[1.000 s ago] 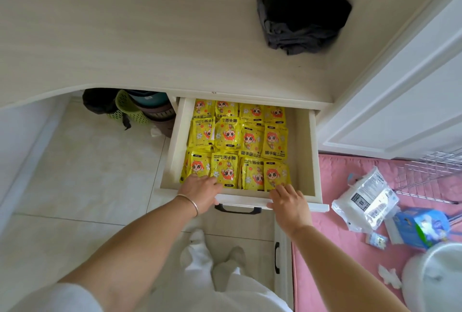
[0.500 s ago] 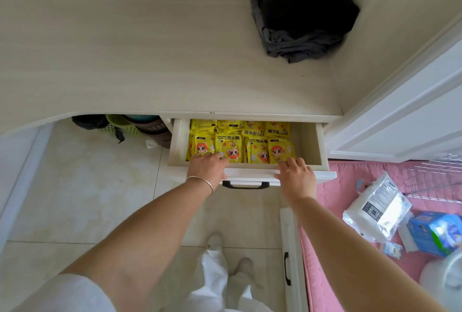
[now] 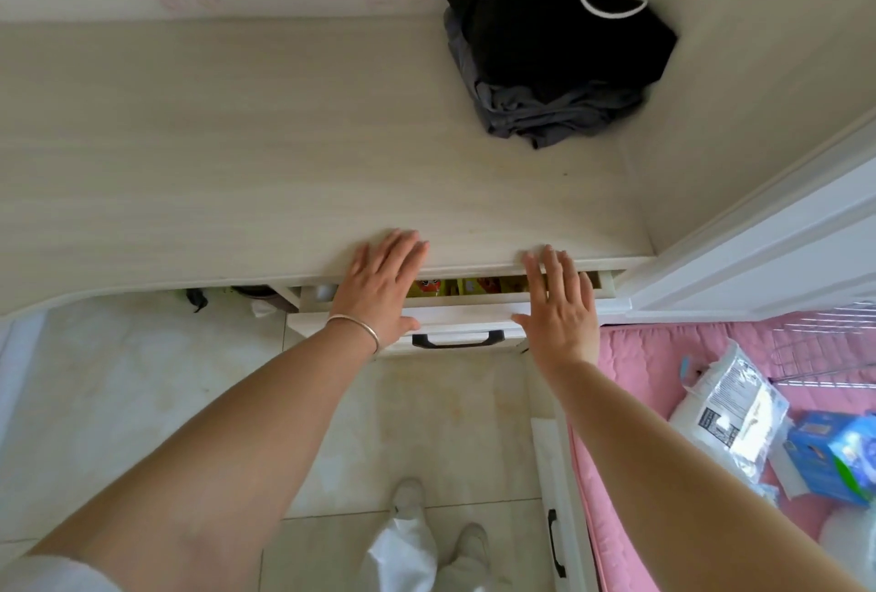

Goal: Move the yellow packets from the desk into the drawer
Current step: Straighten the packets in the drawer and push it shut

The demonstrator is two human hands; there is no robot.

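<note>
The white drawer [image 3: 464,314] under the desk [image 3: 237,155] stands only a narrow slit open. Through that slit a strip of yellow packets [image 3: 474,284] shows; the others are hidden beneath the desktop. My left hand [image 3: 381,288] lies flat with straight fingers over the drawer's front rim, fingertips reaching the desk edge. My right hand [image 3: 559,302] lies flat the same way on the rim's right part. The black drawer handle [image 3: 457,339] sits between my wrists. No yellow packets lie on the desktop.
A pile of black and grey clothing [image 3: 550,41] with a white cable sits at the desk's back right corner. A white cabinet door [image 3: 758,250] stands to the right. On the pink mat [image 3: 663,378] lie a clear bag [image 3: 730,406] and a blue pack [image 3: 834,459].
The drawer has slid in from wide open to nearly closed, with both hands moving forward on its front rim. The rows of packets have gone out of sight under the desktop.
</note>
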